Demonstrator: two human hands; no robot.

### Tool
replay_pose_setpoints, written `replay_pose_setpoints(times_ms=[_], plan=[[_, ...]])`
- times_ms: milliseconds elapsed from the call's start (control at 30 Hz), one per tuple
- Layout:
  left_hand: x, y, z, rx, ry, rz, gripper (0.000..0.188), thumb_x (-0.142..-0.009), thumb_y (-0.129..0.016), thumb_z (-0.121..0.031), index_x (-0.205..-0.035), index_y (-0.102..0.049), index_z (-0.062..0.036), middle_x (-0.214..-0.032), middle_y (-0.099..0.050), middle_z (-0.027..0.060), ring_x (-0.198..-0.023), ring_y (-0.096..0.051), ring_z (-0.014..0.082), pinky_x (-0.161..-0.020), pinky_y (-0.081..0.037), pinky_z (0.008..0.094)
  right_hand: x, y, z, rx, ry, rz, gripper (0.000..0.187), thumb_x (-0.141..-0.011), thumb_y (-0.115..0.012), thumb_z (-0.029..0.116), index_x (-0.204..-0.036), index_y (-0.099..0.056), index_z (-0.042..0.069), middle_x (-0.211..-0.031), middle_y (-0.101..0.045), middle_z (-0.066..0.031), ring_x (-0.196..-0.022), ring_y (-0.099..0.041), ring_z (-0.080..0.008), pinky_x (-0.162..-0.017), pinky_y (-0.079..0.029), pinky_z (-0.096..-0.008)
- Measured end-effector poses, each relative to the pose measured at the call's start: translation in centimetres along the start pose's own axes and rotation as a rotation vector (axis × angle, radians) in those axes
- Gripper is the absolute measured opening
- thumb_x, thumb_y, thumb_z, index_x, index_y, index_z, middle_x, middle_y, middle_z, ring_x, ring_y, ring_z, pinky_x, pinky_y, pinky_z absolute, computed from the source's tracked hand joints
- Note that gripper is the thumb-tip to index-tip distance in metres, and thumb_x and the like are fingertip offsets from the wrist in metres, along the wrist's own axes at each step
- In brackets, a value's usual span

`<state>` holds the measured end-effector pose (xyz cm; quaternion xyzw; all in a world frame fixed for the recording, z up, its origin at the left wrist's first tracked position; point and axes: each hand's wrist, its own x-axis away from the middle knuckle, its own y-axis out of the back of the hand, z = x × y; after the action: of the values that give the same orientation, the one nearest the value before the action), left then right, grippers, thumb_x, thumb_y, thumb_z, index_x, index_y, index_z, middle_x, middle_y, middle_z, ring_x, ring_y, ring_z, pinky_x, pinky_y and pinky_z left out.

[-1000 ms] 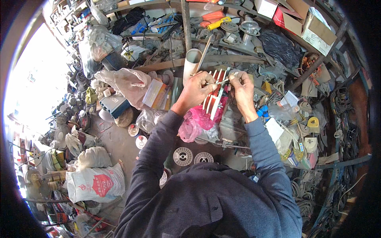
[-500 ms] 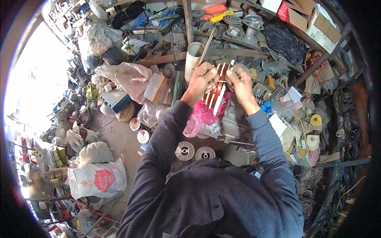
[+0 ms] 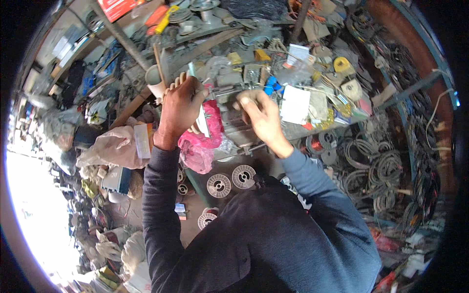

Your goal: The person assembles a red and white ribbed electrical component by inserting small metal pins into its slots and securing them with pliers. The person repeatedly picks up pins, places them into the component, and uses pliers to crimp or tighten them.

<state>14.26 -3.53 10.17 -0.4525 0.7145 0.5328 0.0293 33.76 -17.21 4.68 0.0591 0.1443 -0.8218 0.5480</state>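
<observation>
My left hand (image 3: 181, 105), a little blurred, is curled over a coil winding former (image 3: 202, 121) with pale, thin plates. The hand covers most of the former, so the red-brown wire between its plates is hidden. My right hand (image 3: 261, 115) is off to the right, apart from the former. Its thumb and fingers are bent together, and whatever they may hold is too small or blurred to make out. A pink plastic bag (image 3: 209, 129) lies just below and beside the former.
Two wire spools (image 3: 218, 185) stand in front of my chest. A pale pipe (image 3: 153, 78) rises beyond my left hand. White paper (image 3: 295, 105), a blue item (image 3: 273, 85) and a yellow roll (image 3: 344, 65) crowd the bench at right. Coiled cables (image 3: 366, 168) lie farther right.
The view has swung to the right. My right hand has come away from the former, while my left hand has stayed at it and now covers more of it.
</observation>
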Motion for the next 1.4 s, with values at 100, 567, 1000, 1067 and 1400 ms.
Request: replay_pose_setpoints(times_ms=[100,567,1000,1067,1400], plan=[[-1.0,-0.8,-1.4,-0.098,-0.087,0.149,0.019,-0.09,-0.071,-0.02,-0.096,-0.062,-0.0044,-0.093,-0.065,0.0173,-0.088,-0.063,0.0399,-0.077,-0.049,0.0464,3.7,6.2,-3.1,0.152,-0.23,-0.209,0.015,-0.102,-0.063,0.017,-0.102,-0.067,0.002,-0.081,-0.07,-0.0034,-0.061,-0.052,-0.0053,-0.054,-0.043,-0.023],[4.2,-0.3,-3.2,0.352,0.37,-0.304,0.008,-0.096,-0.068,-0.005,-0.102,-0.068,0.0007,-0.091,-0.071,0.005,-0.083,-0.066,0.0107,-0.079,-0.053,0.0276,-2.4,24.3,-22.1,0.996,-0.447,-0.238,0.029,-0.085,-0.068,0.024,-0.103,-0.075,0.002,-0.099,-0.073,-0.0265,-0.097,-0.069,-0.0459,-0.086,-0.055,-0.0497],[10.4,-1.2,0.9,0.246,0.719,-0.561,0.017,-0.102,-0.066,-0.016,-0.1,-0.069,0.0003,-0.092,-0.069,0.0028,-0.084,-0.059,0.0086,-0.079,-0.048,0.0245,-7.4,26.3,-21.3,0.312,-0.578,-0.202,0.015,-0.088,-0.071,0.009,-0.097,-0.072,-0.003,-0.09,-0.076,-0.0107,-0.072,-0.063,-0.0146,-0.06,-0.047,-0.0313],[10.3,-1.4,1.8,0.237,0.763,-0.548,0.019,-0.102,-0.065,-0.017,-0.102,-0.069,0.0008,-0.092,-0.069,0.0028,-0.084,-0.059,0.0086,-0.08,-0.048,0.0241,-7.8,26.8,-17.1,0.022,-0.546,-0.187,0.009,-0.091,-0.068,0.007,-0.094,-0.074,0.001,-0.082,-0.073,-0.0061,-0.066,-0.055,-0.0076,-0.056,-0.039,-0.0257],[8.7,-1.7,5.3,0.326,0.583,-0.42,0.021,-0.098,-0.066,-0.015,-0.112,-0.067,0.0008,-0.1,-0.072,0.0093,-0.087,-0.065,0.0147,-0.079,-0.054,0.031,-8.1,21.1,-0.1,-0.336,-0.284,0.095,0.01,-0.093,-0.069,0.005,-0.098,-0.065,-0.003,-0.093,-0.074,-0.0187,-0.091,-0.073,-0.0277,-0.088,-0.06,-0.04]])
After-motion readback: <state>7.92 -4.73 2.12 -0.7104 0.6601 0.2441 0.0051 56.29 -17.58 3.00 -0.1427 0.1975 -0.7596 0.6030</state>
